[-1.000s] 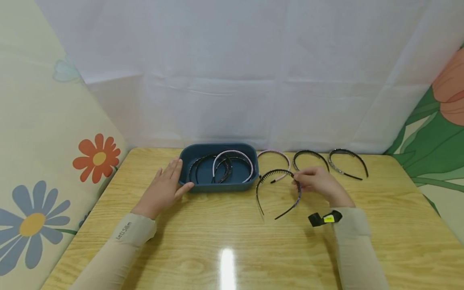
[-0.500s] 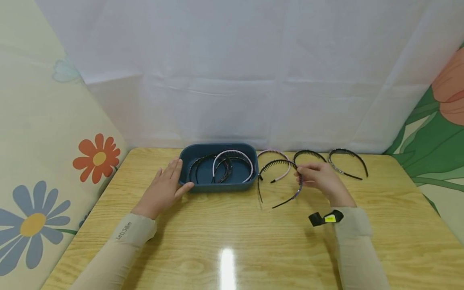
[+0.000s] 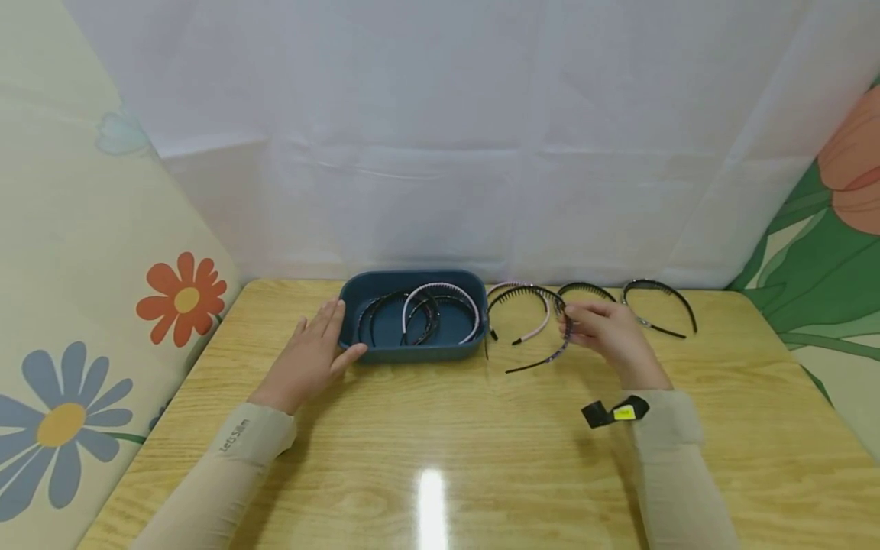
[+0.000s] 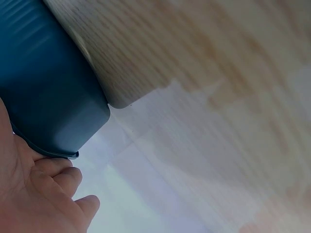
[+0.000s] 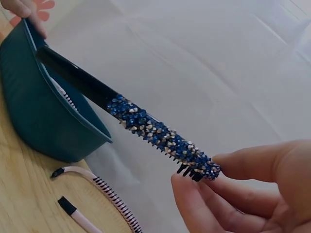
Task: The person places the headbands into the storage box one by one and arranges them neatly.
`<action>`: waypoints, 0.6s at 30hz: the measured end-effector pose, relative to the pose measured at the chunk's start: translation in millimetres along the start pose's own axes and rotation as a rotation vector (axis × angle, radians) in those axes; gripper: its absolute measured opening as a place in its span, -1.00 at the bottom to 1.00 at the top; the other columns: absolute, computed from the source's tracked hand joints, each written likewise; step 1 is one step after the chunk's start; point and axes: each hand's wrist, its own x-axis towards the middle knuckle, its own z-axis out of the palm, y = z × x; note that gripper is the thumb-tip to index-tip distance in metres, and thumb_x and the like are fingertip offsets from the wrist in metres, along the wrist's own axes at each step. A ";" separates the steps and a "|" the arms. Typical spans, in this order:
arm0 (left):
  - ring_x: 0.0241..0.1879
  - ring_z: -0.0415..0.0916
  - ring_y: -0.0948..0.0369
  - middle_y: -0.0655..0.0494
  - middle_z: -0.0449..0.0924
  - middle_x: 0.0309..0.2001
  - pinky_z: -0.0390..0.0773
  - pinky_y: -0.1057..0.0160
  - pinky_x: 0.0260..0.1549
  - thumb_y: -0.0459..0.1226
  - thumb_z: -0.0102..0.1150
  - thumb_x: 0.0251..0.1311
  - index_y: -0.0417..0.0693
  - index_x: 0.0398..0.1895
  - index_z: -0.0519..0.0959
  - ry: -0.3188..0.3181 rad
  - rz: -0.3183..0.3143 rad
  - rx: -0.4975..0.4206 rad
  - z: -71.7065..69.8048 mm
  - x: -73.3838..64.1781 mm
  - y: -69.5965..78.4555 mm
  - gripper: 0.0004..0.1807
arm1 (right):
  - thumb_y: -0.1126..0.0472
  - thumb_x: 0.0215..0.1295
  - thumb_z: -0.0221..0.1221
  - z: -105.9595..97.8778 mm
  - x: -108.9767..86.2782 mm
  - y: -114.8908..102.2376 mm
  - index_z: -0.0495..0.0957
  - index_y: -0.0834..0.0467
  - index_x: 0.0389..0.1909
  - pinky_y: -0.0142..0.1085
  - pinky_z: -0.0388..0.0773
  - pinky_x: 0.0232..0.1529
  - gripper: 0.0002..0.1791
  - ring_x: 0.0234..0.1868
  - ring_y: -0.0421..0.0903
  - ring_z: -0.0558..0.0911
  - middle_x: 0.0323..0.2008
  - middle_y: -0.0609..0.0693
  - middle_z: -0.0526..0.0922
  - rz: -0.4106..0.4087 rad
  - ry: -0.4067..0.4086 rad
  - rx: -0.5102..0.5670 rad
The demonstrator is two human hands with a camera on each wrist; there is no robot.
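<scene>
Between thumb and fingers, my right hand (image 3: pixel 612 340) pinches a black toothed headband (image 3: pixel 560 347) by its right side, above the table. Blue and silver stones cover part of that headband (image 5: pixel 155 133) in the right wrist view. My left hand (image 3: pixel 305 359) rests with straight fingers on the left end of a dark blue bin (image 3: pixel 419 355), thumb at its front rim. Inside the bin lie a pale pink headband (image 3: pixel 440 287) and several black ones (image 3: pixel 371 321). Just right of the bin, another pink headband (image 3: pixel 532 334) lies partly behind the held one.
Two more black headbands lie on the table to the right: one (image 3: pixel 584 287) behind my right hand, partly hidden, and one (image 3: pixel 663 286) farther right. The wooden table (image 3: pixel 344 458) ends at a white cloth backdrop (image 3: pixel 412 153). Flowered panels stand at both sides.
My right hand has raised the held headband and tilted it, its open ends swinging up and slightly left over the pink headband. My left hand stays on the bin.
</scene>
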 end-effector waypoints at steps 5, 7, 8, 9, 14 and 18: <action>0.58 -0.26 -0.23 -0.34 -0.26 0.60 -0.20 -0.32 0.47 0.21 -0.12 0.50 -0.39 0.59 -0.21 -0.001 0.000 -0.001 0.0 0.5 -0.7 0.02 | 0.36 0.47 0.14 7.3 0.7 2.4 0.66 0.23 -0.18 -0.37 0.70 -0.14 -0.89 -0.25 -0.16 0.76 -0.33 -0.02 0.76 -0.021 -0.009 0.081; 0.58 -0.26 -0.23 -0.34 -0.25 0.60 -0.20 -0.32 0.47 0.22 -0.14 0.50 -0.40 0.59 -0.21 0.000 0.000 -0.001 0.1 0.5 -1.2 0.03 | 0.39 0.49 0.11 11.3 2.3 4.9 0.68 0.17 -0.25 -0.37 0.70 -0.16 -0.82 -0.26 -0.18 0.76 -0.34 -0.03 0.77 -0.043 -0.020 0.105; 0.58 -0.25 -0.23 -0.34 -0.25 0.60 -0.20 -0.32 0.47 0.23 -0.14 0.49 -0.40 0.59 -0.21 0.002 0.001 0.001 0.4 0.6 -1.6 0.03 | 0.40 0.49 0.10 13.2 3.1 6.3 0.68 0.15 -0.28 -0.37 0.70 -0.17 -0.78 -0.27 -0.19 0.76 -0.36 -0.04 0.77 -0.053 -0.027 0.119; 0.58 -0.25 -0.23 -0.35 -0.24 0.60 -0.19 -0.33 0.46 0.24 -0.15 0.49 -0.40 0.59 -0.20 0.004 0.002 0.003 0.6 0.5 -1.9 0.03 | 0.40 0.50 0.08 15.0 3.7 7.6 0.69 0.14 -0.31 -0.37 0.70 -0.17 -0.76 -0.28 -0.19 0.76 -0.37 -0.05 0.77 -0.062 -0.031 0.130; 0.58 -0.24 -0.23 -0.34 -0.22 0.60 -0.18 -0.32 0.47 0.24 -0.15 0.49 -0.39 0.59 -0.19 0.008 0.002 0.010 1.7 0.2 -2.1 0.03 | 0.40 0.50 0.08 23.6 3.9 13.4 0.69 0.13 -0.30 -0.36 0.71 -0.16 -0.76 -0.27 -0.19 0.76 -0.35 -0.05 0.77 -0.075 -0.037 0.156; 0.58 -0.24 -0.22 -0.34 -0.22 0.60 -0.19 -0.32 0.47 0.20 -0.10 0.49 -0.40 0.59 -0.18 0.009 0.001 0.008 1.7 -0.7 -1.6 0.02 | 0.39 0.49 0.11 31.9 4.6 18.1 0.67 0.18 -0.21 -0.32 0.72 -0.14 -0.84 -0.25 -0.17 0.76 -0.31 -0.03 0.77 -0.070 0.001 0.172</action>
